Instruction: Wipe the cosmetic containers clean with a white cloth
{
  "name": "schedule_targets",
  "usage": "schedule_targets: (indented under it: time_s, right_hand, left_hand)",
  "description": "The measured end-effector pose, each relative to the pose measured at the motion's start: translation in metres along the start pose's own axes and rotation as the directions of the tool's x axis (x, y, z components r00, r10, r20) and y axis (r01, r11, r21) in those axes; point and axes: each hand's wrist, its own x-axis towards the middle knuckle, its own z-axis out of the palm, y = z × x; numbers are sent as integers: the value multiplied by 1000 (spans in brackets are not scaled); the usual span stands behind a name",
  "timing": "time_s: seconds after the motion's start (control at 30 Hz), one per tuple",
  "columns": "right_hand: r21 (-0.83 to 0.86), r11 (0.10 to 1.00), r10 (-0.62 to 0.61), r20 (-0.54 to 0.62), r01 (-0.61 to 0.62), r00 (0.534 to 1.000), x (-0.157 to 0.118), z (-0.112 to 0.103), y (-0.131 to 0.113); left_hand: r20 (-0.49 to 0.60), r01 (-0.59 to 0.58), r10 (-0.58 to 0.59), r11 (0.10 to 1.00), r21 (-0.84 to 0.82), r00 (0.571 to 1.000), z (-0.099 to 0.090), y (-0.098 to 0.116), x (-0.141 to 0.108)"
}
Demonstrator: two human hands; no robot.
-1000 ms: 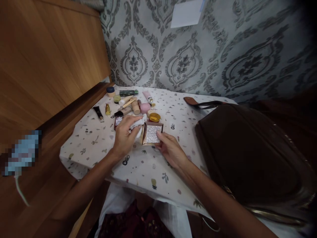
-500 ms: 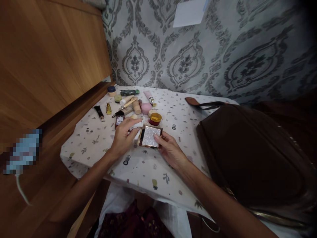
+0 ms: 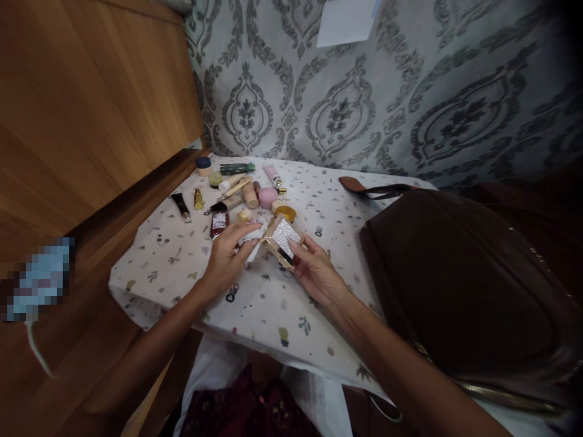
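Note:
My right hand (image 3: 317,267) grips a square compact case (image 3: 285,238) with a glittery silver lid and a shiny gold edge, thumb on top. The case is tilted so its side faces me. Pinched in my left hand (image 3: 228,252) is a white wipe (image 3: 252,235), close beside the case's left edge; I cannot tell whether they touch. Just behind the case stands a gold-lidded jar (image 3: 286,212), partly covered by it. A dark red bottle with a speckled label (image 3: 219,223) lies behind my left hand.
Several cosmetics lie at the table's back left, among them a pink sponge (image 3: 268,197), a green tube (image 3: 237,168) and a black tube (image 3: 181,206). A large brown bag (image 3: 460,285) takes up the right side. A wooden cabinet (image 3: 100,91) borders the left.
The compact case has been turned and tipped in my right hand, so its gold side now shows. My left hand with the wipe has barely moved.

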Motion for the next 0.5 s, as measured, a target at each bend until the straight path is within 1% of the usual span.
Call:
schedule_targets:
  time_s: [0.1,0.17,0.33,0.4,0.5]
  right_hand:
    - [-28,999,47,19,-47,999,-3,2,-2]
    - [-46,996,84,53,-82,995,-6,4,-3]
    - [-90,983,173,220,-157,960,-8,6,-3]
    - [-75,986,162,230,-148,960,-8,6,-1]
    - [-24,992,122,175,-120,977,-5,5,0]
  left_hand:
    - [-49,43,-42,999,26,998,0,2,1]
    - [-68,55,-52,997,47,996,0,3,2]
    - [-108,-26,38,994,105,993,2,4,3]
    - [-117,-63,77,990,125,990,4,4,3]
    - [-80,-116,127,984,135,989,8,6,2]
